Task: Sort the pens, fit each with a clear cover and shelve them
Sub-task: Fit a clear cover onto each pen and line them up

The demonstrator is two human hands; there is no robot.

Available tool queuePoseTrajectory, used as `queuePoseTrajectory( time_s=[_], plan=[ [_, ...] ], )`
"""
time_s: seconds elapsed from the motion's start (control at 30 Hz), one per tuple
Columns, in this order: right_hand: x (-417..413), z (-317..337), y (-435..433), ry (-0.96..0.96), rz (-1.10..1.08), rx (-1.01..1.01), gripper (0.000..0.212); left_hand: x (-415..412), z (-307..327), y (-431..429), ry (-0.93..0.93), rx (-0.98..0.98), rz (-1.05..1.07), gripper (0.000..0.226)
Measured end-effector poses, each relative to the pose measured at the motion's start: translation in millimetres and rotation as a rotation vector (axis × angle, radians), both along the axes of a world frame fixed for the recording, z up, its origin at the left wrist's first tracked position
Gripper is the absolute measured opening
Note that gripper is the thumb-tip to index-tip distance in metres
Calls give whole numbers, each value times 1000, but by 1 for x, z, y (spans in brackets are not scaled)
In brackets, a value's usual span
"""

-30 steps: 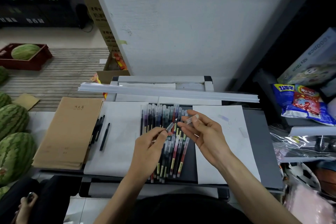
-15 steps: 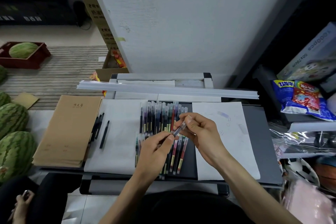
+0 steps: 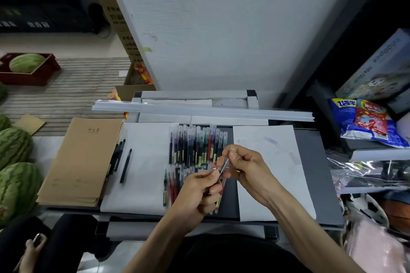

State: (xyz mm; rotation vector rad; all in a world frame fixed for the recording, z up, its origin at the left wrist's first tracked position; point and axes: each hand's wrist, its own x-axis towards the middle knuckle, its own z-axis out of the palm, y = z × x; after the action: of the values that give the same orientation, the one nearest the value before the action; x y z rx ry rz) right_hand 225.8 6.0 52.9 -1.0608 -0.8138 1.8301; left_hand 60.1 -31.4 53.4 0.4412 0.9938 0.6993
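Centrally, above the table [image 3: 315, 184]: one pen [image 3: 222, 169], tilted. The left hand [image 3: 197, 193] pinches its lower part and the right hand [image 3: 248, 166] pinches its upper end, where a clear cover [image 3: 226, 159] appears to sit. Beneath the hands lie two rows of pens: far row [image 3: 197, 144] capped, near row [image 3: 172, 186] partly hidden. To the left, loose black pens [image 3: 125, 165] lie on a white sheet [image 3: 144, 162], beside stacked brown notebooks [image 3: 82, 162].
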Motion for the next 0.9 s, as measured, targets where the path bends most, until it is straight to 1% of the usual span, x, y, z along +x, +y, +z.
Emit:
queuePoseTrajectory(
  time_s=[0.07, 0.1, 0.17, 0.2, 0.27, 0.33, 0.4, 0.47, 0.57, 0.67, 0.8, 0.9],
  plan=[
    [3, -4, 0, -64, 9, 0, 23, -1, -8, 1, 38, 35, -12, 33],
    [5, -8, -1, -114, 5, -7, 24, -1, -12, 2, 87, 68, -22, 35],
    [7, -21, -1, -278, -3, -14, 24, -4, -20, 5, 254, 125, -38, 37],
    [8, -30, -2, -425, -1, 2, 22, -5, -24, 7, 352, 143, -31, 35],
    [15, -51, -2, -784, 36, 60, 20, -13, -34, 14, 511, 148, 32, 31],
    [25, -68, -2, -1078, 75, 110, 28, -23, -45, 24, 673, 156, 120, 23],
    [35, -80, 0, -1288, 105, 166, 38, -34, -52, 39, 852, 200, 179, 20],
    [41, -86, 5, -1422, 142, 215, 44, -43, -56, 55, 989, 218, 229, 22],
    [46, -90, 16, -1523, 162, 286, 47, -50, -66, 76, 1129, 282, 218, 22],
    [46, -93, 30, -1530, 182, 309, 44, -54, -75, 92, 1237, 324, 144, 24],
    [45, -95, 44, -1557, 197, 298, 37, -54, -85, 106, 1322, 371, 51, 23],
    [45, -97, 50, -1580, 176, 277, 29, -54, -87, 110, 1353, 378, 24, 23]
  ],
)
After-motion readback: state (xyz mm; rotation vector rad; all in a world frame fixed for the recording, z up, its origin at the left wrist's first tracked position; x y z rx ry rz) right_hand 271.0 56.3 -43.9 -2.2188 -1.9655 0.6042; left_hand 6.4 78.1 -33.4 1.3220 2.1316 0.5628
